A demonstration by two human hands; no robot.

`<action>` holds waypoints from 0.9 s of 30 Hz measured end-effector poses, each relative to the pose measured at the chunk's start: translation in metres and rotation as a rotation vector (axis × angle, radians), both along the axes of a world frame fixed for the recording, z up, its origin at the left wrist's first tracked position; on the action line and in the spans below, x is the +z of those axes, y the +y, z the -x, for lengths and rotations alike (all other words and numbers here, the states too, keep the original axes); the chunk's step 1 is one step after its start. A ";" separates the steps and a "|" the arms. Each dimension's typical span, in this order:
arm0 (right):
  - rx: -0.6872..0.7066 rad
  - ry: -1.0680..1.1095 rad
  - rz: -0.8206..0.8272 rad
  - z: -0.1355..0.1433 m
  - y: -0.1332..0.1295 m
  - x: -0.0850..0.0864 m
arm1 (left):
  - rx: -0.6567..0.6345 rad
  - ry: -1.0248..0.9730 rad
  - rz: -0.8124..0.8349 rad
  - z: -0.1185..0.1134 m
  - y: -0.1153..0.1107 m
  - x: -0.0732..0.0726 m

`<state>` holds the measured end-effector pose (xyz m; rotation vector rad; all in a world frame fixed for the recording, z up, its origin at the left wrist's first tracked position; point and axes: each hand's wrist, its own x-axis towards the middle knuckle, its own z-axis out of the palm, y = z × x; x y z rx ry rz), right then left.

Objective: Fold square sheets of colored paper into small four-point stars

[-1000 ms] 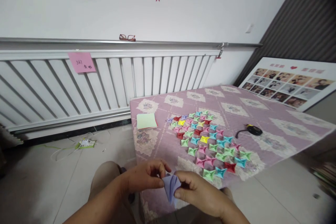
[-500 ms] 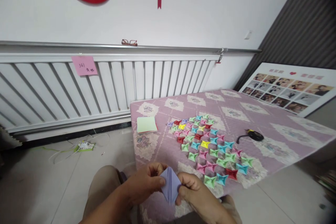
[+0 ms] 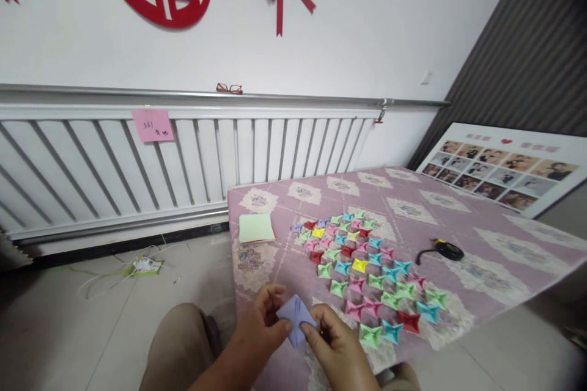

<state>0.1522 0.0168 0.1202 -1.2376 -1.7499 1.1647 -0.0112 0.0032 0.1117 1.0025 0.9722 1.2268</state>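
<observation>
A folded lilac paper (image 3: pixel 296 320), diamond-shaped with a crease line down its middle, is held between both hands above the table's near edge. My left hand (image 3: pixel 263 327) pinches its left side, thumb on top. On the right side, my right hand (image 3: pixel 334 342) grips it, with the thumb pressed on the front near the middle. Several small folded paper pieces in green, pink, blue, red and yellow, such as a green one (image 3: pixel 370 336), stand in rows to the right. A stack of square paper (image 3: pixel 255 228), pale green on top, lies at the table's left.
The table (image 3: pixel 293 269) has a purple patterned cloth. A black coiled item (image 3: pixel 448 250) lies on its right part. Behind are a white radiator (image 3: pixel 183 165), glasses (image 3: pixel 229 88) on a pipe and a photo board (image 3: pixel 499 168). A power strip (image 3: pixel 144 266) sits on the floor.
The view has tilted up slightly. My right thumb has moved onto the front of the lilac paper, and the left hand's fingers have spread a little behind it.
</observation>
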 end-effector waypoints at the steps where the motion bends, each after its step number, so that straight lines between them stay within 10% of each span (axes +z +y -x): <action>1: -0.032 0.005 -0.015 0.001 -0.001 -0.002 | -0.016 -0.032 0.023 -0.002 0.000 -0.004; 9: -0.158 0.083 -0.023 0.003 -0.005 -0.025 | -0.057 0.156 0.107 -0.011 -0.004 -0.035; 18: 0.017 0.166 0.171 0.002 0.006 -0.008 | -0.035 0.429 0.061 -0.013 -0.008 -0.024; 27: -0.136 0.369 0.281 0.014 0.004 -0.001 | -0.089 0.308 0.116 -0.012 -0.011 -0.027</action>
